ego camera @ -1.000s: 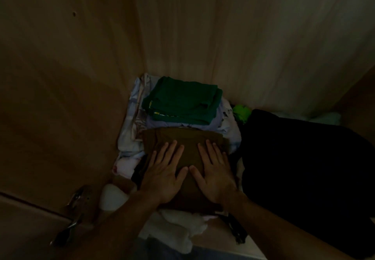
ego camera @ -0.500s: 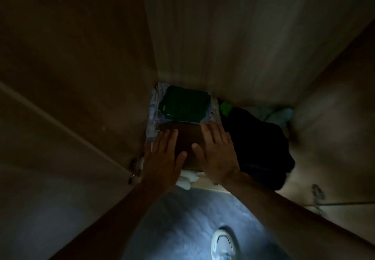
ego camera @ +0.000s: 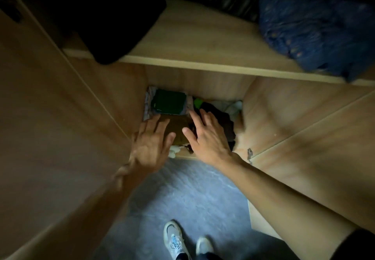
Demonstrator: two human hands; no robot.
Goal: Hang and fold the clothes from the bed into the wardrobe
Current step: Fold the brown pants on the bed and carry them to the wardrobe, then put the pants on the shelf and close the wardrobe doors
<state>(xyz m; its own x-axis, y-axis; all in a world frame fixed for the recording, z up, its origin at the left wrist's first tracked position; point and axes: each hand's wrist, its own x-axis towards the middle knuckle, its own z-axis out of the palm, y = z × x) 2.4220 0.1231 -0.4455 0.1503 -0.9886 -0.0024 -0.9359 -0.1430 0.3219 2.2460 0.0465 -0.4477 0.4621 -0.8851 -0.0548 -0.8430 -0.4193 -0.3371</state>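
In the wardrobe [ego camera: 60, 117], a black garment [ego camera: 113, 16] is hanging over the left end of the upper shelf [ego camera: 203, 36]. Lower down, the left hand [ego camera: 151, 146] is spreading flat, fingers straight and gripping nothing, at the near edge of the brown garment [ego camera: 178, 126], which is lying folded at the bottom, just in front of a green garment [ego camera: 169, 104]. The right hand [ego camera: 207, 138] is likewise spreading flat and loose over its right side, beside a dark pile [ego camera: 225, 121]. A blue bundle [ego camera: 316, 32] is sitting on the upper shelf, far right.

Dim light shows a grey mottled floor [ego camera: 188, 198] below a light wooden wardrobe [ego camera: 294, 117] shelf [ego camera: 203, 36].
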